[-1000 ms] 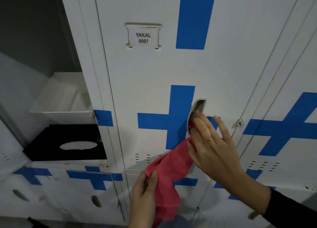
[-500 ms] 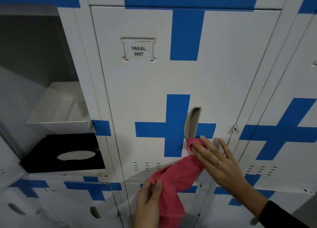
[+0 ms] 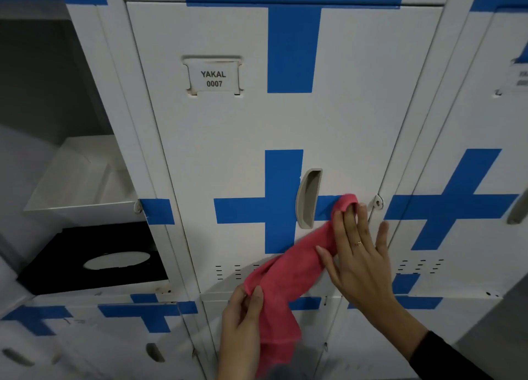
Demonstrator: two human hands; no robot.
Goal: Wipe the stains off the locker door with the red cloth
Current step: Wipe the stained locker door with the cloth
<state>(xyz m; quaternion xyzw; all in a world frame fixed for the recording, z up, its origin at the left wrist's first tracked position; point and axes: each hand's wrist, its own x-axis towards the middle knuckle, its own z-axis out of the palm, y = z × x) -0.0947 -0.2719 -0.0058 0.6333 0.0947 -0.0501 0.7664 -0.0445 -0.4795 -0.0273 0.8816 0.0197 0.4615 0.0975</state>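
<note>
There is one view, from a wide-angle camera worn on the person's head. It stands close to a wall of white lockers and faces it nearly square on, tipped a little downward. The locker door [image 3: 285, 128] with its name tag [image 3: 213, 78] fills the middle of the frame, and straight edges bow outward toward the sides. An open compartment [image 3: 71, 156] sits at the left edge. Both hands enter from the bottom edge, near the lens. No second view shares the scene.
</note>
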